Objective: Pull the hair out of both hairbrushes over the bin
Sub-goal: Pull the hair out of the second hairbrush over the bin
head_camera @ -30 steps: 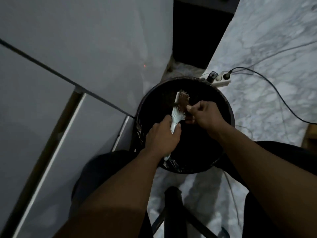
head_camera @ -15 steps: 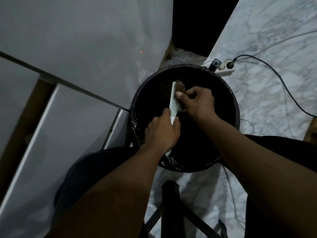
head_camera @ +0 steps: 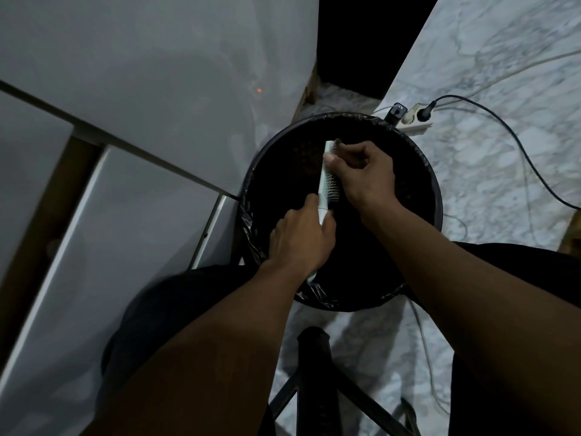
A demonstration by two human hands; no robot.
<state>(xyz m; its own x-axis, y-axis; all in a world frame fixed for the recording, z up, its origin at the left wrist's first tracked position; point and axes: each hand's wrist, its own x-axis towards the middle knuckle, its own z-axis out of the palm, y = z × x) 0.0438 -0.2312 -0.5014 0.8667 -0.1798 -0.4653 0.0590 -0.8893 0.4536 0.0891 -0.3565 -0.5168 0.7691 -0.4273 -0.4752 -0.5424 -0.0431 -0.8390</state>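
Head view: pale hairbrush (head_camera: 327, 177) over the black bin (head_camera: 418, 171), head toward 12 o'clock. Left hand (head_camera: 300, 240) wrapped round its handle. Right hand (head_camera: 361, 174) pinching brown hair (head_camera: 338, 142) at the bristles, 1 o'clock.

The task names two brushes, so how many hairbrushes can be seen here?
1. The hairbrush is over the bin, handle in the left hand. A second may be out of view.

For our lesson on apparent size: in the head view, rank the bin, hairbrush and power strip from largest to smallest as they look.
1. bin
2. hairbrush, partly hidden by both hands
3. power strip, farther from the camera, so its true size is unsure
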